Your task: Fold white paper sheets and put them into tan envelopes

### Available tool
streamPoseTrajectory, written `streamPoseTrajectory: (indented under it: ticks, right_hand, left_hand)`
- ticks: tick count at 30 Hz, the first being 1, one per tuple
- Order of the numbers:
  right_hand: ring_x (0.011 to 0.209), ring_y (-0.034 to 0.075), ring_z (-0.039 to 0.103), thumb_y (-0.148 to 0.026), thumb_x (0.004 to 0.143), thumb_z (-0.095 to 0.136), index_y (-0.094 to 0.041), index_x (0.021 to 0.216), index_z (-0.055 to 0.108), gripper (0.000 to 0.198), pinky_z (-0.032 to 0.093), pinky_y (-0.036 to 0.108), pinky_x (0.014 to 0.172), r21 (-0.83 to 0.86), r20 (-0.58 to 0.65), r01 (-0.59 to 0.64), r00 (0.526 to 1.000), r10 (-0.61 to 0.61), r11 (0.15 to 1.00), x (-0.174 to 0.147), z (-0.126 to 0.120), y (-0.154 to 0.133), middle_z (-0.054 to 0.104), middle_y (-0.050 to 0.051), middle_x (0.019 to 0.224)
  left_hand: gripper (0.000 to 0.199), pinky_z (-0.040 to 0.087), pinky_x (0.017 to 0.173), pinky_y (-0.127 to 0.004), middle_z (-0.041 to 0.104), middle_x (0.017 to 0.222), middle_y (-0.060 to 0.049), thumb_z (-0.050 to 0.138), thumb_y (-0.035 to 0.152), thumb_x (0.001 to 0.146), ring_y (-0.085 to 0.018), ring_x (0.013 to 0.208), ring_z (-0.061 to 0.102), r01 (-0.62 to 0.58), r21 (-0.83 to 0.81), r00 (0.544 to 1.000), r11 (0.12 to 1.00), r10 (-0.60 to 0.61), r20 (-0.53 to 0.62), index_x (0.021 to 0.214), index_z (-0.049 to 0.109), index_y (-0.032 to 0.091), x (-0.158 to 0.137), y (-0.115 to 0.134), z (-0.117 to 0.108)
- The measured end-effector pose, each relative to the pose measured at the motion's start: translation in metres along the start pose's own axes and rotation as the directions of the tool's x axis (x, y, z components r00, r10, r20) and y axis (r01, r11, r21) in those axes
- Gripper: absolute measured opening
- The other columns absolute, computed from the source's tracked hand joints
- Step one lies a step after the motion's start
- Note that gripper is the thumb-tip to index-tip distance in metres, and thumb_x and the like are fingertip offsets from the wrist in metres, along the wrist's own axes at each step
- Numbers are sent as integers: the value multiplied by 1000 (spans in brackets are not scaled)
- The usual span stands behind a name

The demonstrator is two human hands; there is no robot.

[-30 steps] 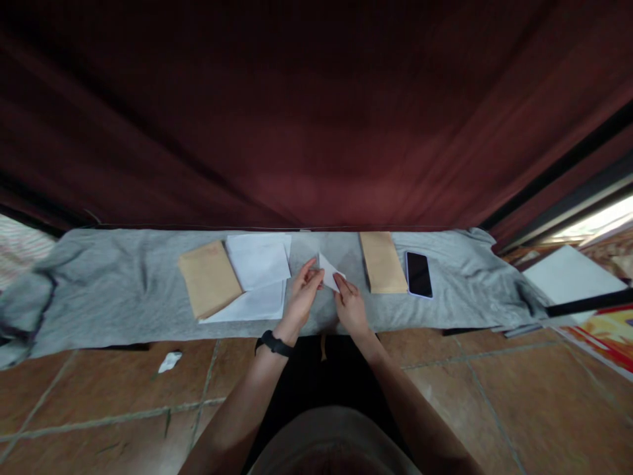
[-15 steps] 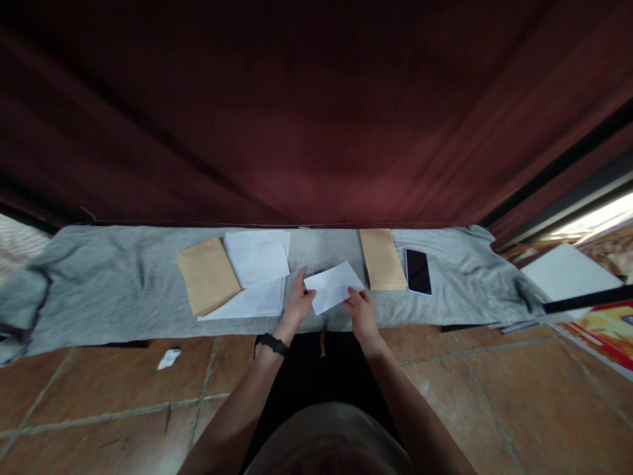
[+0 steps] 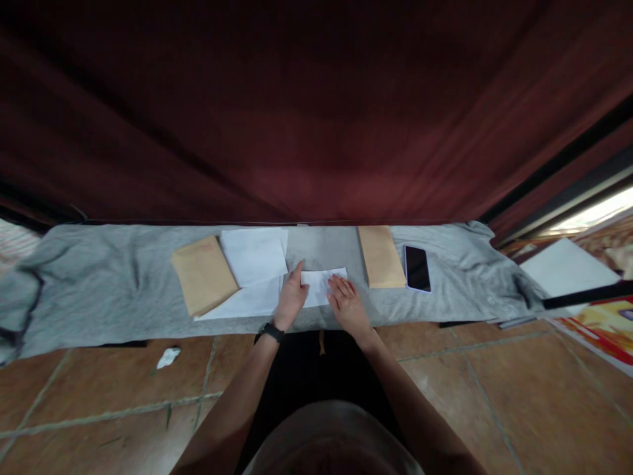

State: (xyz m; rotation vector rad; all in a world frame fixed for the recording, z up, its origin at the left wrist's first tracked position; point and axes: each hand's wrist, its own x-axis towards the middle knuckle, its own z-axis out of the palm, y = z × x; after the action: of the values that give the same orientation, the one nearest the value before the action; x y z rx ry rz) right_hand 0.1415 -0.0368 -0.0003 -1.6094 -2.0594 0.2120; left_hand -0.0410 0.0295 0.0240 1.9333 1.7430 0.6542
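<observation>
A folded white sheet of paper (image 3: 317, 287) lies flat on the grey cloth in front of me. My right hand (image 3: 348, 303) rests on its right end, palm down with the fingers stretched out. At the sheet's left edge is my left hand (image 3: 293, 294), thumb and forefinger apart, its other fingers partly hidden. White paper sheets (image 3: 254, 257) lie just left of it, overlapping a stack of brown envelopes (image 3: 205, 274). To the right of my right hand lies another brown envelope pile (image 3: 382, 257).
A phone with a dark screen (image 3: 418, 268) lies beside the right-hand envelopes. The grey cloth (image 3: 123, 284) covers a long narrow bench. Behind it hangs a dark red curtain (image 3: 316, 132). A white board (image 3: 568, 269) and a colourful box (image 3: 601, 330) are at far right.
The folded paper has gone from being held tilted between both hands to lying flat on the cloth. My right hand has opened and moved slightly left onto it.
</observation>
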Motion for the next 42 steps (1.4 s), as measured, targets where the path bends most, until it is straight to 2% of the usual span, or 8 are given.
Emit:
streamPoseTrajectory:
  ticks: [3,6,8,11,16,29,35,42]
  right_hand:
    - [143,24,42,-32,105,37,-20,146,49,45,27,50,121,-77,83,10,997,-4,997,5,3,-5,48,9,153]
    - [145,26,39,-26,103,36,-18,148,47,47,24,52,121,-70,108,6,994,2,997,6,4,-6,44,11,155]
    - [147,27,36,-19,99,39,-18,151,43,52,22,53,122,-52,126,27,992,-20,998,6,4,-4,40,11,157]
    - [148,29,32,-17,96,42,-19,152,41,56,20,55,122,-33,136,33,990,-29,999,7,3,-1,36,12,159]
    - [148,29,33,-21,100,38,-16,151,42,52,21,56,121,-5,66,-50,997,50,999,11,6,6,39,14,157]
    - [146,29,38,-33,102,38,-13,150,43,52,24,55,121,73,-55,-135,989,139,988,1,3,19,41,15,155]
    - [147,28,35,-34,104,35,-14,151,42,52,22,55,122,72,-61,-139,988,143,988,-2,-3,14,42,13,155]
    - [148,23,34,-31,104,35,-22,151,43,48,19,53,124,117,69,11,997,-20,993,-14,-14,3,47,6,153]
  left_hand:
    - [55,42,111,-48,53,143,-20,46,17,93,-31,132,52,-127,130,985,983,141,-100,147,43,11,-13,7,9]
    - [50,32,119,-47,45,153,-17,37,30,101,-26,145,38,-288,128,957,949,289,9,147,43,12,-29,16,23]
    - [55,26,122,-46,41,156,-15,34,38,103,-25,149,32,-333,117,941,936,323,99,151,39,12,-36,21,33]
    - [61,19,125,-47,35,160,-15,29,45,103,-24,151,25,-334,141,937,932,311,158,154,33,11,-40,23,41]
    - [67,17,125,-48,32,161,-16,32,50,102,-25,153,21,-331,214,939,919,299,171,154,33,9,-36,19,42]
    - [69,21,123,-51,30,160,-21,37,48,100,-30,152,22,-263,277,965,924,260,48,153,33,3,-42,-4,33]
    - [64,17,124,-52,33,159,-20,34,42,102,-30,152,21,-202,270,977,941,214,-15,153,34,4,-44,3,35]
    - [54,19,126,-48,38,159,-9,28,26,102,-21,152,24,-408,212,913,888,395,102,155,33,15,-66,20,35]
